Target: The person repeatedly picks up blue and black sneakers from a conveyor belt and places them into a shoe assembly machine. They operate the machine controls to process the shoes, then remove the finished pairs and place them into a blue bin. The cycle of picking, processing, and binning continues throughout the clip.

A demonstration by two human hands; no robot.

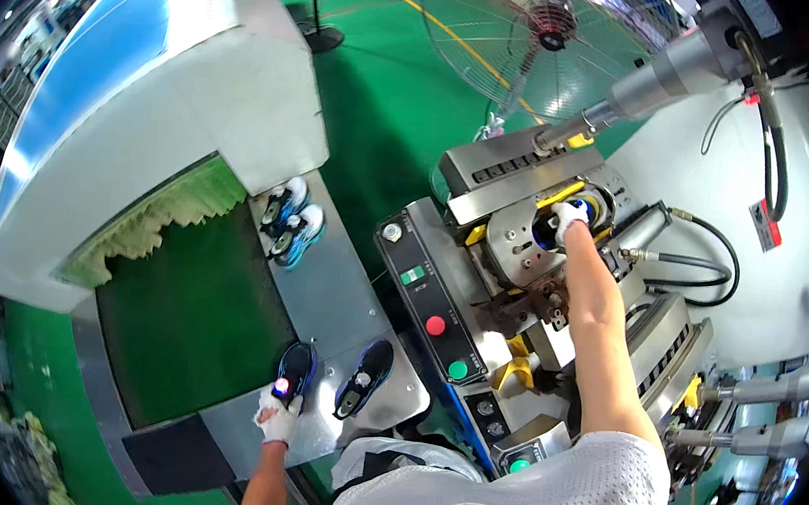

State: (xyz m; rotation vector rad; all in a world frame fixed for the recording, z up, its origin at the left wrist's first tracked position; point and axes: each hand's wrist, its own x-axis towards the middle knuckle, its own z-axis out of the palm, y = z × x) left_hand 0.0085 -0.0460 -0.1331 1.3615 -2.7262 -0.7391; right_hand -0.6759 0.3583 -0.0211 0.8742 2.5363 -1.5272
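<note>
Shoes look light and pliable — left hand (280,415), gloved, fingers closed on the heel of a dark shoe (294,371) on the steel table (327,289), while right hand (567,216) clamps another shoe (545,230) into the press (525,236) — best held at the firmer heel.

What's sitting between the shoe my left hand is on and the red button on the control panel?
In the head view, a second dark shoe lies on the metal table, between the shoe under the left hand and the red button.
</note>
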